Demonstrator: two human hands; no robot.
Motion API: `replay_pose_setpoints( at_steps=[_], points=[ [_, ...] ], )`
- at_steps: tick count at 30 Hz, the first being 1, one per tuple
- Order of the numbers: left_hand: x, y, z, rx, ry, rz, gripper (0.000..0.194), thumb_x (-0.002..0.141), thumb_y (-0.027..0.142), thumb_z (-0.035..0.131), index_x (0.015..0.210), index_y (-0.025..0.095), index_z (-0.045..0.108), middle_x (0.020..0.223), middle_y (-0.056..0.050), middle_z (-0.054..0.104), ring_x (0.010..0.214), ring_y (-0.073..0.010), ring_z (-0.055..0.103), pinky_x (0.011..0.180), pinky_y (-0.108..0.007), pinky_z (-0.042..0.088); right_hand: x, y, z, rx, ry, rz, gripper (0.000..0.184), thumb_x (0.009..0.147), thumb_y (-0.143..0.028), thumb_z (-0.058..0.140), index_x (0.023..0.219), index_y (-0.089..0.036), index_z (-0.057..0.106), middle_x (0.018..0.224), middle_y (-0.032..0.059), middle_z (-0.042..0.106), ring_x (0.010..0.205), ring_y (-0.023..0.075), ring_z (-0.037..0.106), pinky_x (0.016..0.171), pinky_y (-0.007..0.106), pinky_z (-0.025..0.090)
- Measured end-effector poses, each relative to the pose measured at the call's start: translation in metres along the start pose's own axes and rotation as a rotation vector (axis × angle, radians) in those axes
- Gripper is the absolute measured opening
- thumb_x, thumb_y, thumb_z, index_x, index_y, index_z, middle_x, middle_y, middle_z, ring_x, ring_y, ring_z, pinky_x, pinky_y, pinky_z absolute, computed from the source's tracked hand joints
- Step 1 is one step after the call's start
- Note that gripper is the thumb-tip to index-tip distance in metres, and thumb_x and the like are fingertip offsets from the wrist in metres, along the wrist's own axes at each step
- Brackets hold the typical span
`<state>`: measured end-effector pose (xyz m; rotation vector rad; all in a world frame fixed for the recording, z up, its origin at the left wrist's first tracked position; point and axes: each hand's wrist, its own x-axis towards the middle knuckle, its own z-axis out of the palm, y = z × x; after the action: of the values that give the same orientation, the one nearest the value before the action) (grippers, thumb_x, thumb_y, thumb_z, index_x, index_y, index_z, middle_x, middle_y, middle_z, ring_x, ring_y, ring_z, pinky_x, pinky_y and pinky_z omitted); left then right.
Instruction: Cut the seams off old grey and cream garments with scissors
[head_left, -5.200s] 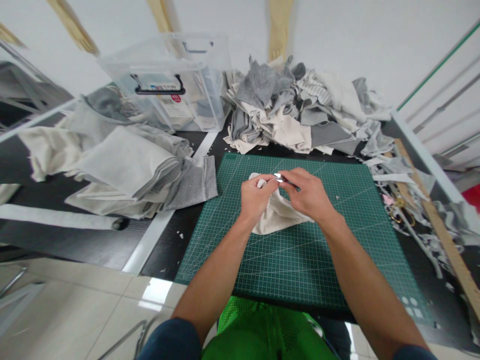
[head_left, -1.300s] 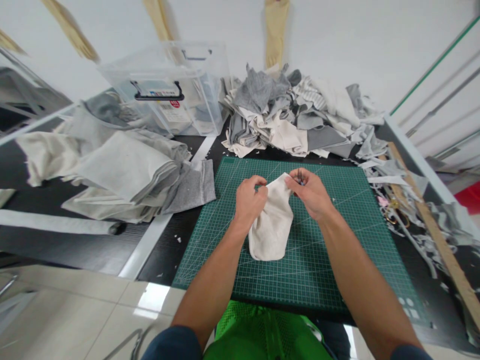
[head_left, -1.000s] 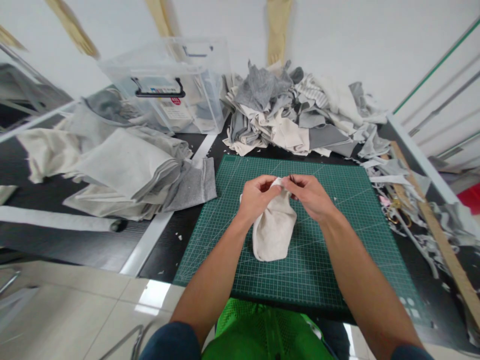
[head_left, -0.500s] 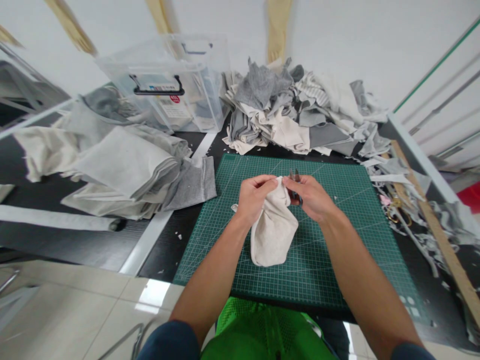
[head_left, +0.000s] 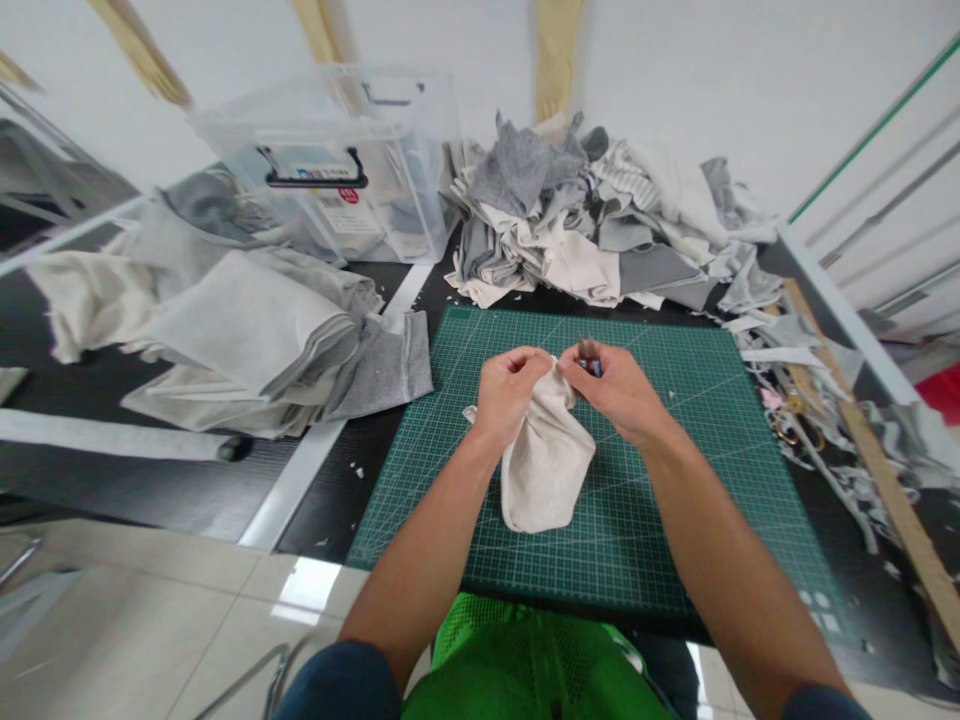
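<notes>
Over the green cutting mat [head_left: 660, 510], a cream cloth piece [head_left: 547, 470] hangs from my fingers, its lower end resting toward the near side. My left hand [head_left: 506, 395] is closed on its upper edge, thumb on top. Close beside it, my right hand [head_left: 611, 390] pinches the same edge between thumb and finger. Small thread snips [head_left: 589, 358] are tucked in my right hand too, blades pointing away from me and clear of the cloth. The part of the cloth behind my left fingers is hidden; a small corner shows left of that wrist.
Folded grey and cream fabric [head_left: 255, 320] lies to the left beside a white roll [head_left: 112, 437]. Behind stands a clear plastic box [head_left: 427, 190]. A heap of scraps [head_left: 555, 220] lies beyond the mat. Wooden strips [head_left: 892, 490], trimmings and gold-handled scissors [head_left: 791, 425] are at right.
Earlier the snips' blades were at the cloth edge by my left fingers; now they point away. The cloth was turned and hangs lower. In the last half second my right fingers shifted slightly left.
</notes>
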<state>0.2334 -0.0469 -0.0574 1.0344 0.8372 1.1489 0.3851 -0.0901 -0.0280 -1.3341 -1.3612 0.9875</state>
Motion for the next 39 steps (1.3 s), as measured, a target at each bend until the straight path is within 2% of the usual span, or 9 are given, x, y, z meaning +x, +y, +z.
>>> replay_pose_setpoints(
  at_steps=[3, 9, 14, 17, 21, 28, 33, 36, 39],
  points=[
    [0.001, 0.000, -0.001, 0.011, 0.000, 0.014, 0.008, 0.073, 0.024, 0.071, 0.073, 0.017, 0.074, 0.069, 0.001, 0.064, 0.060, -0.0094, 0.051, 0.056, -0.022, 0.041, -0.001, -0.003, 0.000, -0.044, -0.011, -0.026, 0.024, 0.089, -0.042, 0.070, 0.087, -0.019, 0.067, 0.073, -0.0007, 0.059, 0.063, 0.0110, 0.048, 0.058, 0.027, 0.039],
    [0.001, 0.001, -0.001, 0.042, 0.058, 0.057, 0.005, 0.070, 0.022, 0.072, 0.072, 0.017, 0.073, 0.070, 0.001, 0.066, 0.061, -0.0095, 0.053, 0.059, -0.023, 0.041, -0.003, -0.008, -0.002, -0.103, -0.090, -0.134, 0.032, 0.092, -0.040, 0.065, 0.117, -0.021, 0.066, 0.099, 0.0045, 0.070, 0.080, 0.0153, 0.060, 0.070, 0.030, 0.047],
    [-0.001, 0.004, 0.001, 0.028, 0.066, 0.065, 0.011, 0.071, 0.027, 0.078, 0.074, 0.017, 0.074, 0.073, 0.000, 0.067, 0.064, -0.0103, 0.055, 0.062, -0.024, 0.043, -0.003, -0.010, 0.004, -0.288, 0.051, -0.206, 0.018, 0.091, -0.033, 0.063, 0.101, -0.020, 0.071, 0.087, 0.0027, 0.069, 0.073, 0.0150, 0.057, 0.068, 0.031, 0.044],
    [-0.003, 0.005, 0.000, -0.016, 0.007, 0.078, 0.011, 0.072, 0.028, 0.079, 0.076, 0.018, 0.074, 0.074, 0.000, 0.067, 0.064, -0.0105, 0.055, 0.063, -0.024, 0.043, -0.003, -0.009, 0.008, -0.213, 0.110, -0.171, 0.014, 0.092, -0.032, 0.060, 0.091, -0.020, 0.068, 0.077, 0.0011, 0.065, 0.066, 0.0137, 0.053, 0.063, 0.029, 0.041],
    [-0.006, 0.006, -0.001, -0.008, -0.094, 0.089, 0.014, 0.070, 0.026, 0.081, 0.079, 0.019, 0.074, 0.071, 0.001, 0.063, 0.063, -0.0103, 0.053, 0.061, -0.024, 0.042, -0.004, -0.008, 0.011, -0.052, 0.104, -0.101, 0.015, 0.091, -0.034, 0.062, 0.087, -0.021, 0.067, 0.079, 0.0016, 0.064, 0.069, 0.0143, 0.053, 0.064, 0.029, 0.040],
    [-0.003, 0.002, 0.002, 0.002, -0.043, 0.150, 0.010, 0.076, 0.026, 0.075, 0.080, 0.019, 0.068, 0.093, -0.003, 0.070, 0.083, -0.0144, 0.063, 0.078, -0.028, 0.050, -0.004, -0.004, 0.011, 0.098, 0.086, 0.023, 0.018, 0.087, -0.038, 0.068, 0.084, -0.021, 0.064, 0.075, 0.0001, 0.058, 0.066, 0.0130, 0.045, 0.060, 0.028, 0.037],
    [0.000, -0.002, 0.005, -0.071, -0.040, 0.128, 0.015, 0.082, 0.027, 0.070, 0.089, 0.021, 0.058, 0.095, -0.004, 0.073, 0.088, -0.0162, 0.068, 0.084, -0.032, 0.052, -0.001, -0.003, 0.005, 0.166, 0.090, 0.119, 0.024, 0.081, -0.030, 0.073, 0.099, -0.021, 0.060, 0.087, 0.0007, 0.062, 0.074, 0.0132, 0.052, 0.065, 0.027, 0.042],
    [0.001, -0.003, 0.004, -0.079, -0.042, 0.137, 0.017, 0.084, 0.028, 0.069, 0.092, 0.022, 0.056, 0.090, -0.003, 0.072, 0.083, -0.0159, 0.067, 0.081, -0.031, 0.052, -0.001, -0.005, 0.001, 0.168, 0.035, 0.109, 0.026, 0.084, -0.030, 0.069, 0.106, -0.020, 0.061, 0.100, 0.0050, 0.067, 0.084, 0.0149, 0.058, 0.071, 0.028, 0.045],
    [0.002, -0.003, 0.002, -0.057, -0.014, 0.150, 0.013, 0.086, 0.026, 0.065, 0.093, 0.023, 0.053, 0.083, -0.001, 0.069, 0.077, -0.0153, 0.065, 0.077, -0.030, 0.051, -0.001, -0.006, 0.001, 0.103, 0.007, 0.052, 0.030, 0.088, -0.035, 0.067, 0.113, -0.020, 0.064, 0.100, 0.0057, 0.069, 0.087, 0.0170, 0.061, 0.075, 0.031, 0.048]
  ],
)
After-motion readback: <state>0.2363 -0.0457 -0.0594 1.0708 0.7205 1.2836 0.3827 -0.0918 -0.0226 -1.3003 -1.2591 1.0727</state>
